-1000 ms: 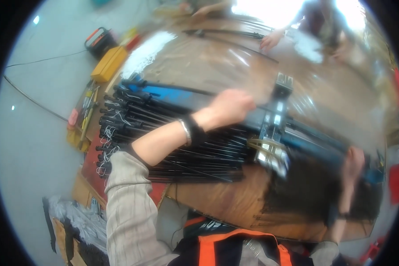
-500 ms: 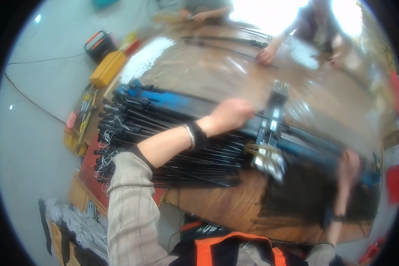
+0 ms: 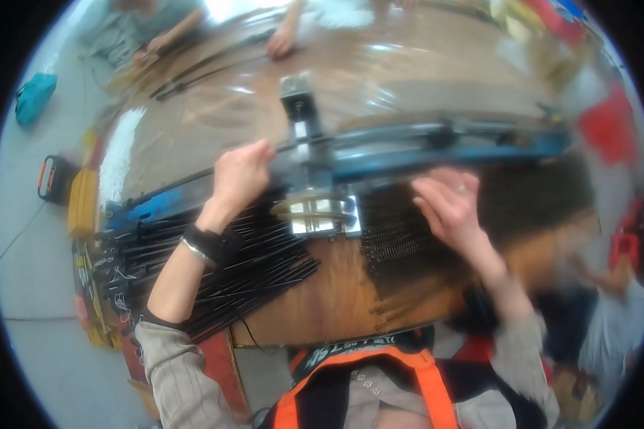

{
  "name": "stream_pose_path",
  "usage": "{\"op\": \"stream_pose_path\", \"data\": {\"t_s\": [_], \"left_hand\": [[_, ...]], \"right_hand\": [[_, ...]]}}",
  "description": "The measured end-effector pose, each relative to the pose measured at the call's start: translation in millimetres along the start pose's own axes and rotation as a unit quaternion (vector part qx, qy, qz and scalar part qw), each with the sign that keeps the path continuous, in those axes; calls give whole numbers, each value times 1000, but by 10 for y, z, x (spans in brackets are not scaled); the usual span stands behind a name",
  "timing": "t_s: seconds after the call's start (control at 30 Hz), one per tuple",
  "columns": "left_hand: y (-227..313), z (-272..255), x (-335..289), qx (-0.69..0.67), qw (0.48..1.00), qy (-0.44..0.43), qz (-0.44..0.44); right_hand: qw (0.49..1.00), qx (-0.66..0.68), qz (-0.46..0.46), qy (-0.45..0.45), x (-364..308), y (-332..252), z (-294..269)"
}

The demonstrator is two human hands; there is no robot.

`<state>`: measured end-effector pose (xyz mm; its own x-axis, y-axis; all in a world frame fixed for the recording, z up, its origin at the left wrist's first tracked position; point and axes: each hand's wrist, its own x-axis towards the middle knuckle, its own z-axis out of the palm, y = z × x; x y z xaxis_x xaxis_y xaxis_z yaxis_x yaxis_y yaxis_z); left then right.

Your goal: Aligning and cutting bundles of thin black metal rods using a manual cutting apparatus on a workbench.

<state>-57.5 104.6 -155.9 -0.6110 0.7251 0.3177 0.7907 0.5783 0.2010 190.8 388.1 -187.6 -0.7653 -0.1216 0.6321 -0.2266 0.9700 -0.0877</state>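
Note:
My left hand (image 3: 242, 171) is closed around a long black rod (image 3: 186, 181), just left of the metal clamping device (image 3: 309, 154). That rod runs back to the left above a heap of black rods (image 3: 215, 261), beneath my left wrist. To the right of the device, my right hand (image 3: 451, 207) hovers above a dense pile of thin dark coiled rods (image 3: 401, 250). Its fingers are loosely bent and apart, and I see nothing in them. A long blue rail (image 3: 451, 155), blurred, extends rightward from the device, beyond my right hand.
Across the wooden table (image 3: 322, 286), a co-worker's hand (image 3: 280, 44) is near other dark rods (image 3: 215, 71). A yellow box (image 3: 83, 204), hand tools (image 3: 86, 279) and a strip of white pieces (image 3: 122, 154) line the left edge. Another person (image 3: 615, 314) is at the right.
My head view has turned to the right. My right hand has come from the rail's far right end toward the device, above the coiled rods. My left hand stays closed by the device.

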Motion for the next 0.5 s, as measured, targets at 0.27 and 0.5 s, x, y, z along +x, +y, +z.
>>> {"op": "stream_pose_path", "data": {"t_s": [0.27, 0.5], "left_hand": [[-7, -17, -63, 11, 1000, -20, -8], [-83, 45, -91, -5, 1000, 16, 7]], "right_hand": [[996, 79, 41, 16, 59, -206, 156], [970, 238, 40, -20, 158, -159, 445]]}}
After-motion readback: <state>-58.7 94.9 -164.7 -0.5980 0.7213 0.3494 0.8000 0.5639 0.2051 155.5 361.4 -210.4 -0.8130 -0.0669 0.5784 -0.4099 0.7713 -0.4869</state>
